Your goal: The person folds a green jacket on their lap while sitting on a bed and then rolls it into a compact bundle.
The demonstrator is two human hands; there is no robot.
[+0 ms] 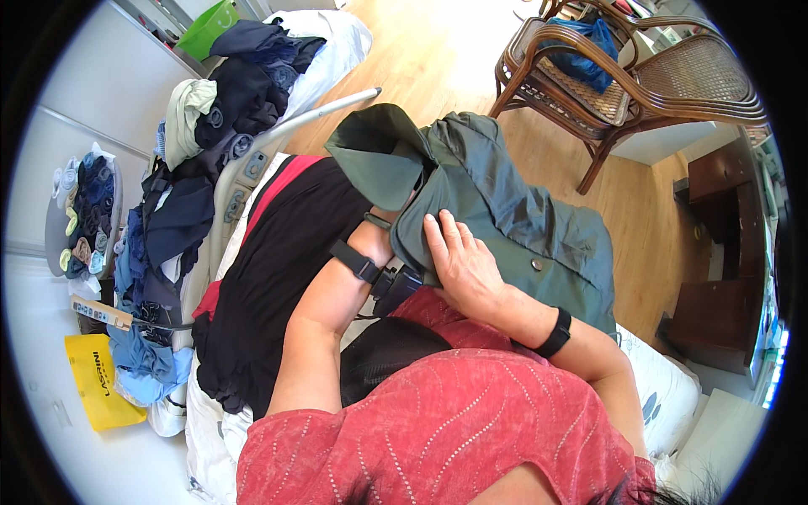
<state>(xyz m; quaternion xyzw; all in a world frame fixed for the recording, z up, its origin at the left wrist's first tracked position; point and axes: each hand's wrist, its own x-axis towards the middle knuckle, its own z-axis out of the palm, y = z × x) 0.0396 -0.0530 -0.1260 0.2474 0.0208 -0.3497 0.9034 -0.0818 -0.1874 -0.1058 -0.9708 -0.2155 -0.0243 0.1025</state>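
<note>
A dark green jacket [505,208] with a stand-up collar [375,158] and a metal snap button [536,264] lies across my lap. My right hand [464,262] rests palm down on its front near the collar, fingers a little apart. My left hand [382,216] reaches under the jacket's front edge by the collar; its fingers are hidden, so I cannot tell what they hold. Below that edge, a black box-shaped device [396,289] sits beside my strapped left wrist. A black garment with red trim [284,252] is spread to the left of my left arm.
Piled clothes [246,82] and a grey metal-tube frame [315,112] are on the left. Rolled garments [95,202], a power strip [101,311] and a yellow bag [101,382] lie farther left. At upper right stands a rattan armchair [606,95] holding a blue plastic bag [587,53].
</note>
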